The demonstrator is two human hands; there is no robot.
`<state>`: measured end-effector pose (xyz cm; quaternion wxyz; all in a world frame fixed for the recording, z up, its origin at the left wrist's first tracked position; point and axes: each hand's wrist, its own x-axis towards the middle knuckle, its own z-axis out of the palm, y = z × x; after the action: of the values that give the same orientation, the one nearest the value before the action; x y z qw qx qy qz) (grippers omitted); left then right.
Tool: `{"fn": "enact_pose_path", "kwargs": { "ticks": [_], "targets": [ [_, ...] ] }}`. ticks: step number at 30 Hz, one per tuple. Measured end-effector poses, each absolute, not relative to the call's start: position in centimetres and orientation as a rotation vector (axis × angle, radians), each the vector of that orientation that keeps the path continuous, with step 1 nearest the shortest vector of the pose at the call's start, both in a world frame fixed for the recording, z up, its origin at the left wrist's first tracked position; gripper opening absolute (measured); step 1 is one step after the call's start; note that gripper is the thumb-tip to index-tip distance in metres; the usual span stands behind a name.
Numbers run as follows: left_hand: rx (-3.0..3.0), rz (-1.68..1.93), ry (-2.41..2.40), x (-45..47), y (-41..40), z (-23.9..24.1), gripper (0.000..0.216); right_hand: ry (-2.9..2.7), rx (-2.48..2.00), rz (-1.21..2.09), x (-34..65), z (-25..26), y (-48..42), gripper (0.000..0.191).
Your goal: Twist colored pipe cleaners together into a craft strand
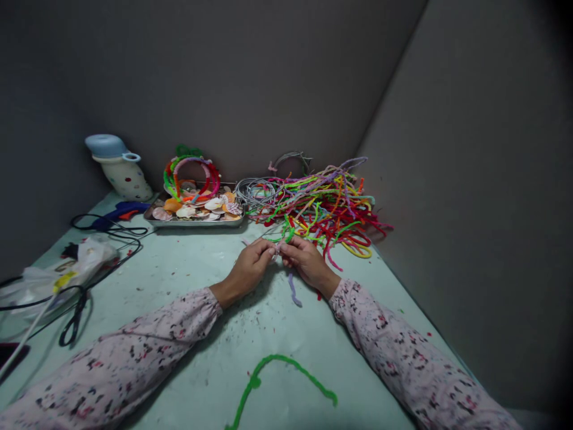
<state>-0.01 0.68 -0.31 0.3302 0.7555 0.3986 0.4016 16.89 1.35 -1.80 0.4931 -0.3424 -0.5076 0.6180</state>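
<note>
My left hand [250, 266] and my right hand [304, 260] meet at the middle of the pale green table [179, 280], fingertips pinched together on a thin pale pipe cleaner [276, 249]. A lilac pipe cleaner [293, 291] hangs down below my right hand. Just beyond the hands lies a heap of coloured pipe cleaners [326, 206]. A bent green pipe cleaner [277, 373] lies on the table near me, between my floral sleeves.
A metal tray of seashells [197, 210] with coloured pipe-cleaner hoops [192, 176] stands at the back. Grey wire coils [257, 191] lie beside it. A blue glue gun [120, 212], black cords, scissors [74, 319], a plastic bag [67, 269] and a spotted jug [120, 170] sit left.
</note>
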Motion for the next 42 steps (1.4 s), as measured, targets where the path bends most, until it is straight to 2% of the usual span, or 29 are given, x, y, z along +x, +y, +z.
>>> {"fn": "enact_pose_path", "kwargs": {
  "ticks": [36, 42],
  "targets": [
    [1.953, 1.025, 1.040, 0.09, 0.49, 0.00, 0.027, -1.231, -0.821, 1.519, 16.90, -1.68, 1.30, 0.022],
    [1.943, 1.044, 1.025, 0.04, 0.39, -0.07, 0.019, -1.193, -0.810, 1.523, 16.90, -1.68, 1.33, 0.020]
  ]
}}
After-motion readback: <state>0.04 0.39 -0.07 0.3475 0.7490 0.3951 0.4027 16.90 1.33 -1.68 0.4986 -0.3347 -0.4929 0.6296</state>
